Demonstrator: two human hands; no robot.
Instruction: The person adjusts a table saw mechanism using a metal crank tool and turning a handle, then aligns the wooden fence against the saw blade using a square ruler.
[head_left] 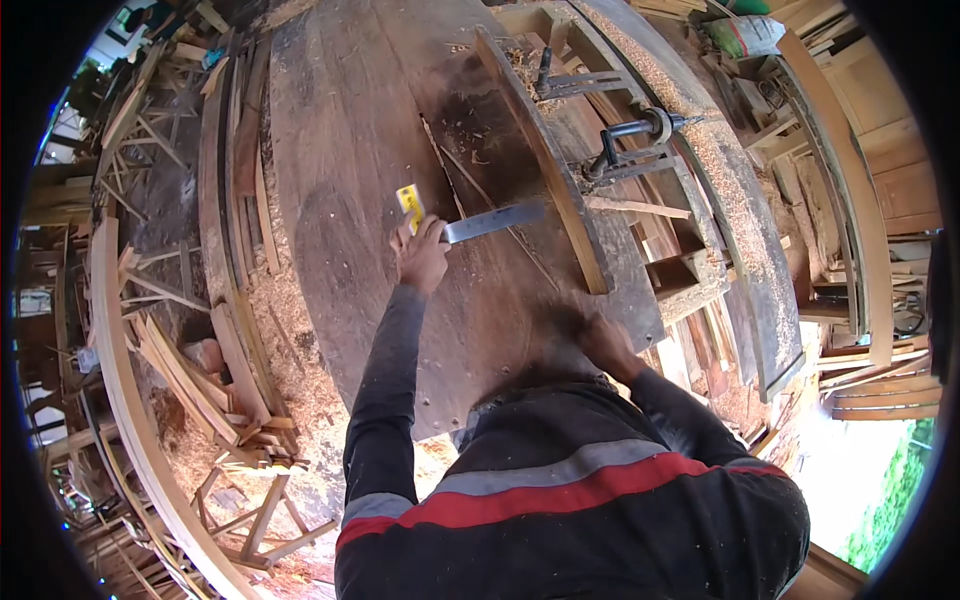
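A: From the body outward, where were the hands, reckoned from the plank?

B: The right hand was just beside the plank's near end; it was dim and blurred, so I couldn't tell whether its fingers were apart or together, or on anything; the left hand was left of the plank, its fingers clamped on a square.

A: And the square?

B: Also left of the plank, over the bench top; its yellow part pointed away from the person, its metal blade reached toward the plank's side; I couldn't tell if the tip touched.

A: How far along was it, would you judge?

B: Early, I'd say; the square was gripped and the plank seemingly stood on edge, so that much was done; I made out no drawn line on the plank's visible side, so whatever use the square had there looked left to do.

A: Farther out?

B: Metal clamps sat right of the plank, over a wooden frame; shavings lay beyond those; a sack was well apart, past the plank's far right.
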